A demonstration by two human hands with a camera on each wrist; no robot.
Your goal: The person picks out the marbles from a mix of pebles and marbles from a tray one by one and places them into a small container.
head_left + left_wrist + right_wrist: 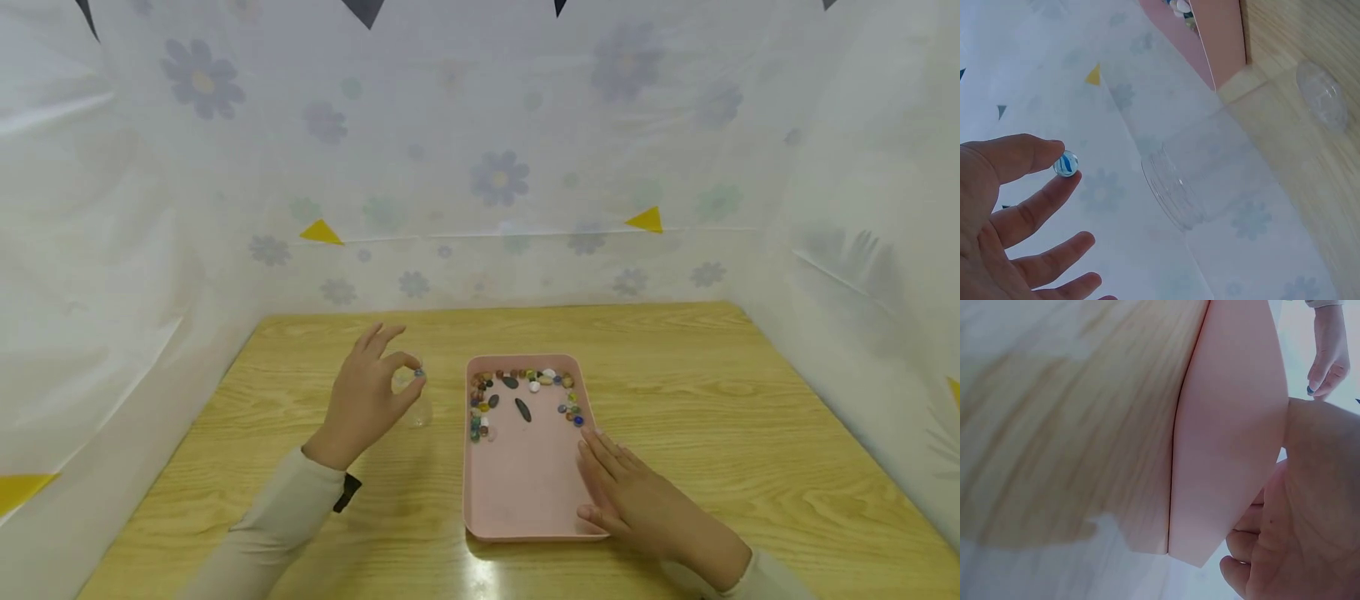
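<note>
Between thumb and index finger, my left hand (363,404) pinches a clear glass marble (1066,164) with a blue swirl inside; its other fingers are spread. A see-through bottle (421,413) stands upright on the table just below and beside those fingertips. In the left wrist view the bottle's ridged, uncapped neck (1172,187) faces the hand, with the marble apart from it. My right hand (637,500) rests on the right rim of a pink tray (525,492), fingers extended along the edge and thumb over the inside.
Colourful marbles and beads (477,425) line the tray's left, far and right sides. Several dark oval stones (522,410) lie among them. The wood-grain table (667,375) is enclosed by pale flowered sheeting (450,267) at the back and both sides.
</note>
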